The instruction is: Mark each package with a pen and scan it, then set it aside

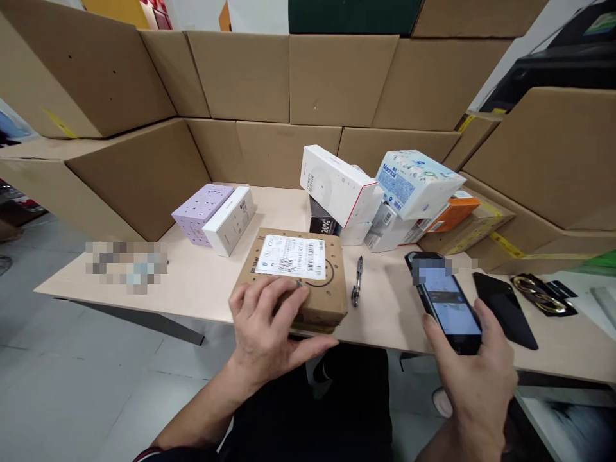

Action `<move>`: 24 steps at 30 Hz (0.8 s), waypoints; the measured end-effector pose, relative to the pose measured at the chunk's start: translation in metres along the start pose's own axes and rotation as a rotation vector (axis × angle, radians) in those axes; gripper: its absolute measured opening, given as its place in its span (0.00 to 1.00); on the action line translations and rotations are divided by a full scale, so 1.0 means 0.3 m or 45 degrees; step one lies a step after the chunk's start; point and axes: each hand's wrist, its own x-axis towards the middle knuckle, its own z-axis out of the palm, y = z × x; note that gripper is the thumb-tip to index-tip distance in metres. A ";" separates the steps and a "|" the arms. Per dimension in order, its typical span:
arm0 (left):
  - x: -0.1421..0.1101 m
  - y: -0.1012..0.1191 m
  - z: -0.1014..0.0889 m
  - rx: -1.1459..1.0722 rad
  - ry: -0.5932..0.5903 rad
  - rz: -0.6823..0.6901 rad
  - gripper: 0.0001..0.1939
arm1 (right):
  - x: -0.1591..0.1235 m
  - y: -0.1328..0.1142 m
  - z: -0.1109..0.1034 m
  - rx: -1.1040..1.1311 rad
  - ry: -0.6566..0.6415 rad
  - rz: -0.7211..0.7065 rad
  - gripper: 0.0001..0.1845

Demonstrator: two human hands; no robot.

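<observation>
A brown cardboard box (337, 282) with a white shipping label (315, 253) sits at the table's front edge. My left hand (269, 321) is closed over its near edge, fingers bent on the top and thumb stretched below along the front. In my right hand (474, 378) is a smartphone (457, 314) with a lit screen, held by its sides between thumb and fingers and tilted toward me. A pen (357, 282) lies on the table between the box and the phone.
A purple box (197, 208) and a white box (231, 221) stand at left. Behind the pen are a leaning power bank box (337, 183), a tissue pack (416, 183) and an orange box (455, 215). A black phone-shaped slab (503, 308) lies right. Cardboard walls (283, 151) enclose the back.
</observation>
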 end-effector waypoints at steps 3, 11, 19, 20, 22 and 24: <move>-0.011 -0.053 -0.020 0.115 -0.032 0.001 0.35 | 0.021 0.070 0.021 -0.119 -0.006 -0.085 0.50; 0.027 -0.197 0.030 0.309 -0.087 -0.079 0.29 | 0.038 0.153 0.112 -0.241 -0.045 -0.141 0.51; 0.120 -0.359 0.153 0.292 -0.246 -0.207 0.25 | 0.061 0.155 0.168 -0.239 -0.041 -0.088 0.47; 0.134 -0.372 0.170 0.281 -0.269 -0.238 0.25 | 0.065 0.151 0.171 -0.243 -0.047 -0.064 0.45; 0.161 -0.396 0.203 0.260 -0.304 -0.291 0.24 | 0.070 0.141 0.172 -0.261 -0.084 -0.005 0.44; 0.182 -0.417 0.234 0.241 -0.332 -0.327 0.23 | 0.072 0.132 0.171 -0.296 -0.135 0.054 0.43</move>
